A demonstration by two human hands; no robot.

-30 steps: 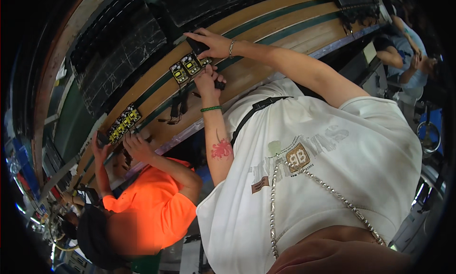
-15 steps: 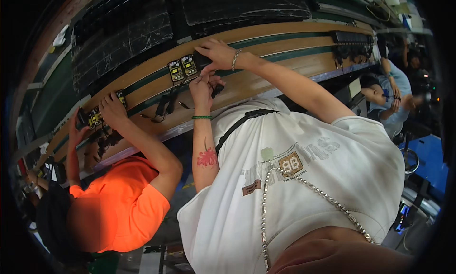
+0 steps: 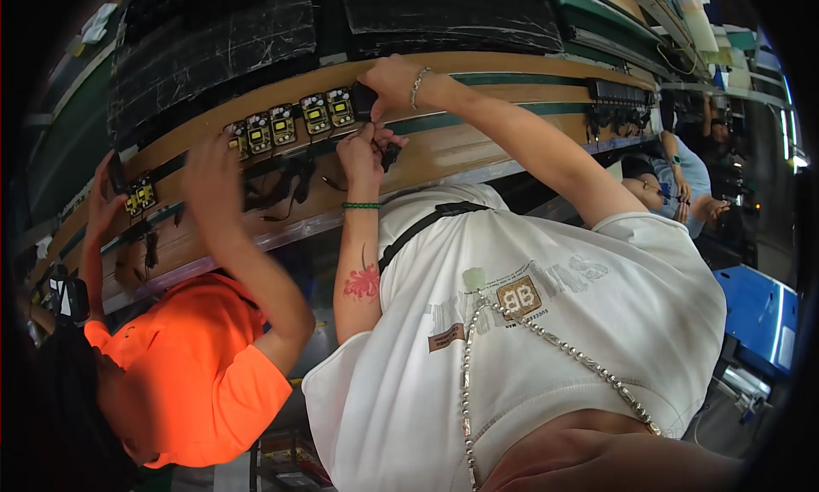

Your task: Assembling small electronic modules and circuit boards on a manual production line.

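My right hand (image 3: 394, 84), with a silver bracelet on its wrist, grips a small black plastic case (image 3: 364, 102) at the right end of a row of circuit boards. Just below it, my left hand (image 3: 362, 157) has its fingers closed around a black cable (image 3: 391, 156). The fingertips of both hands nearly meet under the case. Left of the case lie a circuit board (image 3: 339, 107) with a yellow component and a second similar board (image 3: 315, 115). Whatever part of a board is inside the case is hidden.
Several more boards (image 3: 282, 125) and black cables (image 3: 286, 183) lie along the wooden bench (image 3: 478, 95). A co-worker in an orange shirt (image 3: 192, 364) works close on my left. Black panels (image 3: 452, 14) stand beyond the bench; black adapters (image 3: 627, 93) line its right end.
The co-worker's near hand has lifted off the boards and is blurred, uncovering several boards. Their other hand has shifted left with a black case. My hands keep their hold beside the black case.
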